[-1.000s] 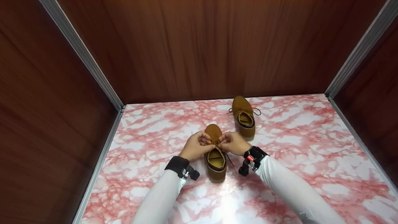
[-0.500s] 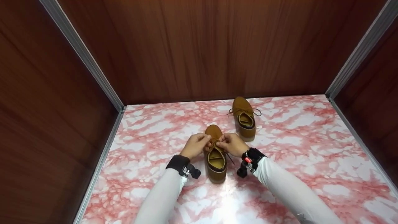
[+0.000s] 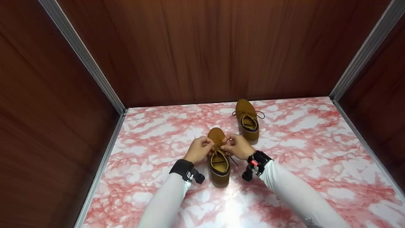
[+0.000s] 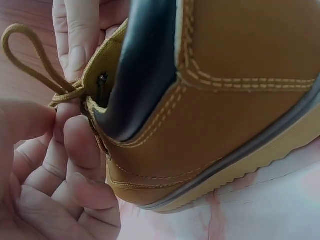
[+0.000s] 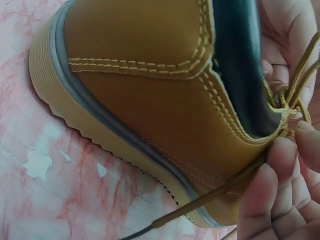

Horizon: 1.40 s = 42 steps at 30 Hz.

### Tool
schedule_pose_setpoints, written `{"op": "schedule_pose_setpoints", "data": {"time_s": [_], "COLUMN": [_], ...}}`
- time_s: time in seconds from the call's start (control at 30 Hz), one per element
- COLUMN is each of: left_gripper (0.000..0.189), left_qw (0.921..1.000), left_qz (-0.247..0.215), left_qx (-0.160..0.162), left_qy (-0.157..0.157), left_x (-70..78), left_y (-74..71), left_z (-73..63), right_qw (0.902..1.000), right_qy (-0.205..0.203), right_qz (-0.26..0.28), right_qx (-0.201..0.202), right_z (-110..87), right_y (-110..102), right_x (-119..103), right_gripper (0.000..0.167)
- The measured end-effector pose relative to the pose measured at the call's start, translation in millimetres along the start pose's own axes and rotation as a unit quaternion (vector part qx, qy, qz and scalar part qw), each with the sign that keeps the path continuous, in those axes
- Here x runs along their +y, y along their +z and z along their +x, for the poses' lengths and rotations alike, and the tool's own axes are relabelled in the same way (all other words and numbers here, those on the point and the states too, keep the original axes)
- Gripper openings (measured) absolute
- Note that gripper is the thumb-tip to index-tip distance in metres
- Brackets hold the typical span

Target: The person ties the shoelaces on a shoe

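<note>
A tan lace-up shoe (image 3: 220, 179) with a dark padded collar stands upright on the floor, toe pointing away. My left hand (image 3: 197, 150) is at the left of its lacing, thumb and forefinger pinching the brown shoelace (image 4: 70, 95) close to the knot. A loop of lace sticks up beyond those fingers in the left wrist view. From the other side, my right hand (image 3: 239, 147) pinches the lace at the knot between thumb and forefinger. One loose lace end (image 5: 200, 200) hangs down the shoe's right side, past the right fingers.
A second tan shoe (image 3: 251, 136) stands farther back to the right, its lace tied in a bow. Pink-and-white marbled flooring (image 3: 152, 139) lies underneath. Dark wood panels (image 3: 202, 50) with grey metal corner strips (image 3: 110, 91) close off the back and both sides.
My left fingertips have drawn slightly left from the knot, while the right hand stays at nearly the same spot. The shoes have not moved on the floor.
</note>
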<state>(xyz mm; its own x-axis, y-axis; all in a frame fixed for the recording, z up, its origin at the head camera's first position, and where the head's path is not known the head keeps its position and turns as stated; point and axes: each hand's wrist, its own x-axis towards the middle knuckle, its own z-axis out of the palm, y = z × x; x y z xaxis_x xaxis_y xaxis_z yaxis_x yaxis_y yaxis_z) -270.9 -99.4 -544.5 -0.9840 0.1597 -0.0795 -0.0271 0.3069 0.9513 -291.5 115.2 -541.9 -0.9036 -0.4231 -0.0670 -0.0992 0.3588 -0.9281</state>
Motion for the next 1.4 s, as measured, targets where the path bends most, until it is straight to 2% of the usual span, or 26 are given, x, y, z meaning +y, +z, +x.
{"op": "schedule_pose_setpoints", "data": {"time_s": [0.1,0.33,0.43,0.53,0.7,0.97,1.23,1.4], "left_gripper": [0.012,0.013,0.013,0.013,0.012,0.015,0.011,0.013], "left_qw": [0.9999,0.9995,0.9993,0.9990,0.9986,0.9999,0.9988,0.9982], "left_qz": [-0.015,-0.031,-0.037,-0.044,-0.050,-0.014,0.038,0.039], "left_qx": [0.000,-0.005,-0.007,-0.010,-0.018,0.000,0.024,0.036], "left_qy": [0.003,0.002,-0.002,-0.004,0.000,0.005,-0.016,-0.027], "left_x": [0.2,1.5,1.4,1.5,2.1,-0.5,-14.0,-31.6], "left_y": [-0.2,-4.9,-8.1,-10.6,-11.6,-16.4,-32.3,-37.4], "left_z": [-0.2,-1.6,-4.1,-6.7,-7.2,-5.3,-11.6,-15.2], "right_qw": [0.9999,0.9930,0.9908,0.9907,0.9879,0.9840,0.9902,0.9941], "right_qy": [-0.013,-0.090,-0.100,-0.094,-0.094,-0.085,-0.040,0.005], "right_qz": [0.001,-0.069,-0.080,-0.090,-0.123,-0.144,-0.108,-0.072], "right_qx": [-0.007,-0.035,-0.045,-0.039,-0.004,0.059,0.079,0.081], "right_z": [-5.0,-20.3,-23.4,-24.1,-21.4,-15.9,-14.3,-16.7], "right_y": [-5,-13,-9,-3,2,-15,-32,-33], "right_x": [-1,-8,-17,-25,-33,-28,-6,14], "right_gripper": [0.018,0.024,0.029,0.028,0.018,0.017,0.018,0.018]}}
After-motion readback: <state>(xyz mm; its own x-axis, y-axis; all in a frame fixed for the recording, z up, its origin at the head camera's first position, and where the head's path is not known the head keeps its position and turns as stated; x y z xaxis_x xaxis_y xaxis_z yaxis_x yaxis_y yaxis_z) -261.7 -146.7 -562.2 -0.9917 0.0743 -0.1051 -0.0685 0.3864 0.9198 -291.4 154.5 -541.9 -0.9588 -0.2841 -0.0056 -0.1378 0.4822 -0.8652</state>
